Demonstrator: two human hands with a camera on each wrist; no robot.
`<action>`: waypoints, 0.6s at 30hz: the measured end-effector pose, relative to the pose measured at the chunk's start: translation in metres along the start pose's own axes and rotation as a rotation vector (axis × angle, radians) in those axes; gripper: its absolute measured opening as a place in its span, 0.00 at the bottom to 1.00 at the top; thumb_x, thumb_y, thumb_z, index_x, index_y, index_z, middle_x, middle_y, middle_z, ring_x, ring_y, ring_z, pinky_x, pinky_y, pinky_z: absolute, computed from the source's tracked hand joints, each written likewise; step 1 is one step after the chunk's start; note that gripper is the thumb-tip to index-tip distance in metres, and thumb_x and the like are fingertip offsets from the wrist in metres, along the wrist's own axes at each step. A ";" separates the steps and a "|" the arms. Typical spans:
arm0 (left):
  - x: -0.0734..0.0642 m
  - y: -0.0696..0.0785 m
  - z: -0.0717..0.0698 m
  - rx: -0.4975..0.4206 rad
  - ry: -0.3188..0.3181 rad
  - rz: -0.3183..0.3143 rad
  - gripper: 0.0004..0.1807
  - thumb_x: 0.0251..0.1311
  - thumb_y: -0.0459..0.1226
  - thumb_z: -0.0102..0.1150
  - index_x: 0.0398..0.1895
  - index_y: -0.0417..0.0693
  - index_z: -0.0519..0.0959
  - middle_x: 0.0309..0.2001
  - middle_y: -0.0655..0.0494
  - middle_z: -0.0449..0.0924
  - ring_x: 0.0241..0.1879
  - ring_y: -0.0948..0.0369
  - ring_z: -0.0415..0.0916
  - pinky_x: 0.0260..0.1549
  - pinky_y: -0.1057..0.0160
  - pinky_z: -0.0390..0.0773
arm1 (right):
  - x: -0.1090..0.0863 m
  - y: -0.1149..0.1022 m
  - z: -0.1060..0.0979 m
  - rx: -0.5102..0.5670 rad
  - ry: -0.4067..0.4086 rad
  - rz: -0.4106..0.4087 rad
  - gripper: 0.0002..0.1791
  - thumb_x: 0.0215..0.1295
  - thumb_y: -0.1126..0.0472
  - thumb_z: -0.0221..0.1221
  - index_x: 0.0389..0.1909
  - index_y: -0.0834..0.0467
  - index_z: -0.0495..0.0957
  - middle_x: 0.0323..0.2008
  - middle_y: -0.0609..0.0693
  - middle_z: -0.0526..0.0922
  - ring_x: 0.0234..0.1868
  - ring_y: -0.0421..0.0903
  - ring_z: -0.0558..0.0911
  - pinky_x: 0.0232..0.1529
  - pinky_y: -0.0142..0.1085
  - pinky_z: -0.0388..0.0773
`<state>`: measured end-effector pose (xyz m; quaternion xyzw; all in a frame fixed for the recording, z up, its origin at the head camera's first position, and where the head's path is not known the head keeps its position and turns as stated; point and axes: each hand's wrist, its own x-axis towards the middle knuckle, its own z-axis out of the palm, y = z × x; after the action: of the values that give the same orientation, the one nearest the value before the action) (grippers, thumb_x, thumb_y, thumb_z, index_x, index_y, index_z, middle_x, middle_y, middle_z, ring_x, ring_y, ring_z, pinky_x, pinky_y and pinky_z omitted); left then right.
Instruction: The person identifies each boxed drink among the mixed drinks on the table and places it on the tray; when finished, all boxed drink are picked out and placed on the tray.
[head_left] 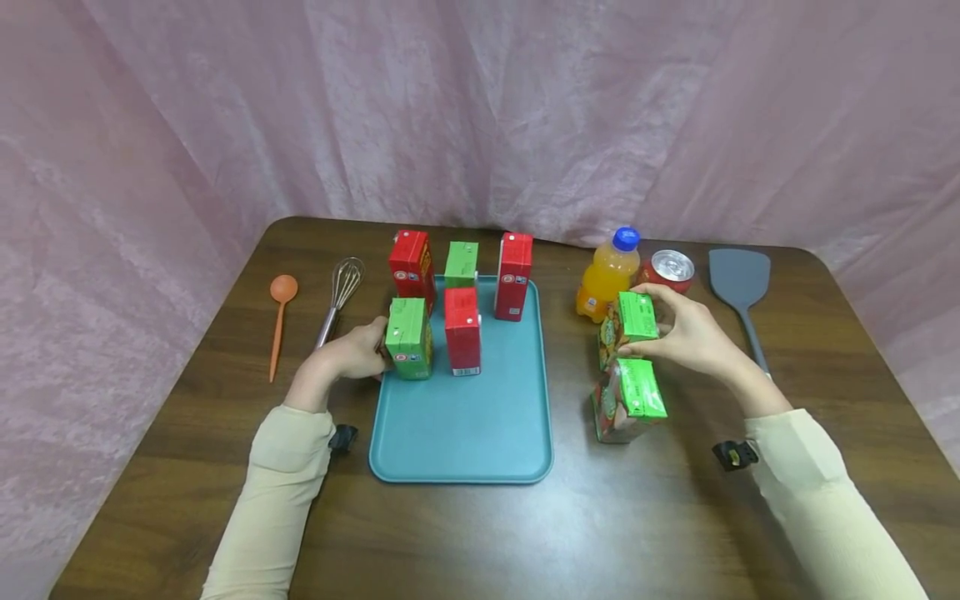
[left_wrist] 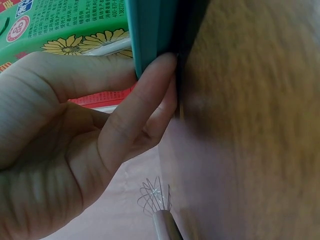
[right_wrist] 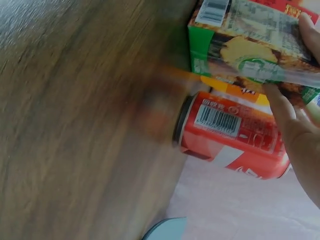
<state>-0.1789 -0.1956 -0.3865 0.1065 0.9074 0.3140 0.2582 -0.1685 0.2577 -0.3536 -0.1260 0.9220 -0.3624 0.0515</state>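
Note:
My left hand point(head_left: 358, 348) pinches the left rim of a teal tray point(head_left: 465, 433). In the left wrist view, the thumb lies on the inner side of that rim point(left_wrist: 142, 35) and the fingers on its underside. Beside this hand, a green drink carton point(head_left: 408, 337) with yellow flowers stands on the tray. My right hand point(head_left: 693, 329) grips a green-topped food box point(head_left: 637, 315) between thumb and fingers, at right of the tray. The right wrist view shows the box's food pictures and barcode point(right_wrist: 212, 12). Just in front of it stands another green-topped box point(head_left: 637, 390).
Red cartons point(head_left: 462, 333) and another green carton point(head_left: 461, 262) stand on and around the tray's back half. An orange juice bottle point(head_left: 609, 275), a red can point(head_left: 667, 271) and a grey spatula point(head_left: 741, 283) are at back right. A whisk point(head_left: 345, 283) and orange spoon point(head_left: 282, 292) lie left.

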 end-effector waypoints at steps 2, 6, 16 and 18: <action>0.000 -0.001 0.000 -0.001 0.001 0.001 0.27 0.50 0.24 0.53 0.55 0.32 0.59 0.41 0.39 0.74 0.35 0.53 0.76 0.38 0.55 0.77 | -0.001 -0.003 0.000 -0.026 0.028 0.007 0.46 0.35 0.45 0.75 0.59 0.51 0.66 0.44 0.53 0.81 0.42 0.52 0.84 0.38 0.37 0.79; 0.001 -0.002 0.001 -0.006 -0.006 0.002 0.27 0.50 0.23 0.52 0.56 0.32 0.58 0.40 0.39 0.74 0.34 0.54 0.76 0.38 0.54 0.77 | -0.006 -0.012 -0.002 -0.063 0.064 0.013 0.46 0.32 0.43 0.75 0.57 0.50 0.68 0.42 0.52 0.82 0.39 0.51 0.85 0.37 0.39 0.79; 0.000 -0.001 0.001 -0.012 0.002 -0.006 0.29 0.50 0.24 0.53 0.57 0.32 0.57 0.41 0.39 0.74 0.36 0.53 0.76 0.40 0.53 0.77 | -0.016 -0.060 -0.016 -0.021 0.203 -0.083 0.46 0.33 0.53 0.77 0.60 0.52 0.69 0.51 0.50 0.76 0.42 0.53 0.84 0.34 0.20 0.75; 0.001 -0.001 0.000 -0.011 0.002 -0.004 0.29 0.50 0.24 0.53 0.58 0.32 0.57 0.42 0.38 0.74 0.37 0.52 0.76 0.41 0.52 0.77 | -0.018 -0.070 -0.017 0.021 0.224 -0.121 0.46 0.33 0.57 0.77 0.60 0.53 0.69 0.52 0.50 0.75 0.44 0.54 0.83 0.34 0.20 0.75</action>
<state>-0.1794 -0.1956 -0.3876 0.1028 0.9061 0.3186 0.2587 -0.1406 0.2241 -0.2938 -0.1397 0.9088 -0.3863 -0.0727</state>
